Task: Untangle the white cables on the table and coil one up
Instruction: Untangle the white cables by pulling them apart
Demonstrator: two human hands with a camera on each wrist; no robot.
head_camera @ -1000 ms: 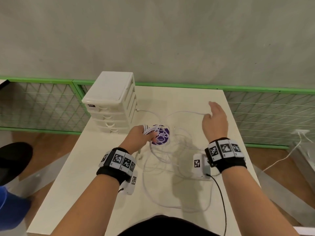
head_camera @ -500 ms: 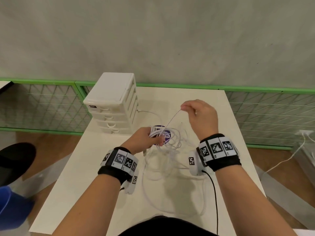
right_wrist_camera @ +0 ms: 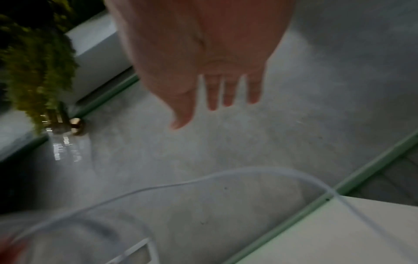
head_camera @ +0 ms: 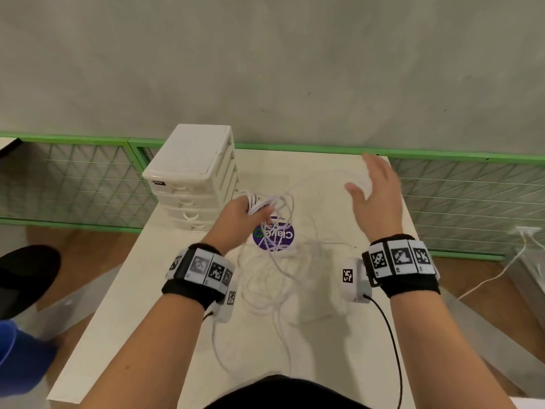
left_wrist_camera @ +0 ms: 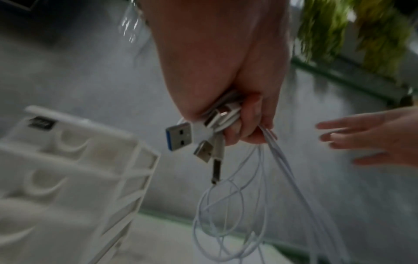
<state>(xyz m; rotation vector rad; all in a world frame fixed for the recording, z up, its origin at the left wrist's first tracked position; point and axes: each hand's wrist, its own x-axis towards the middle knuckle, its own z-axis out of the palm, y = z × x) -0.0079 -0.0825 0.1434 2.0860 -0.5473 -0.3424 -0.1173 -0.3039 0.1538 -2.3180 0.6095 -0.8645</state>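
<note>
My left hand (head_camera: 246,212) (left_wrist_camera: 237,125) grips a bundle of white cables (head_camera: 267,202) near their plug ends, beside the drawer unit. Metal USB plugs (left_wrist_camera: 181,136) stick out of the fist in the left wrist view, and thin white cable loops (left_wrist_camera: 226,214) hang below it. A loose tangle of white cables (head_camera: 271,278) lies on the table under both hands. My right hand (head_camera: 374,190) (right_wrist_camera: 212,89) hovers open above the table's far right, fingers straight, holding nothing. One white cable strand (right_wrist_camera: 203,180) arcs below it.
A white plastic drawer unit (head_camera: 194,172) stands at the table's far left. A purple round sticker (head_camera: 274,236) lies mid-table under the cables. Green mesh fencing (head_camera: 472,190) and a grey wall run behind. The white table (head_camera: 147,320) ends near my body.
My right hand let go of the strand it was pinching and moved right and away, fingers now spread. My left hand lifted its bundle toward the drawer unit.
</note>
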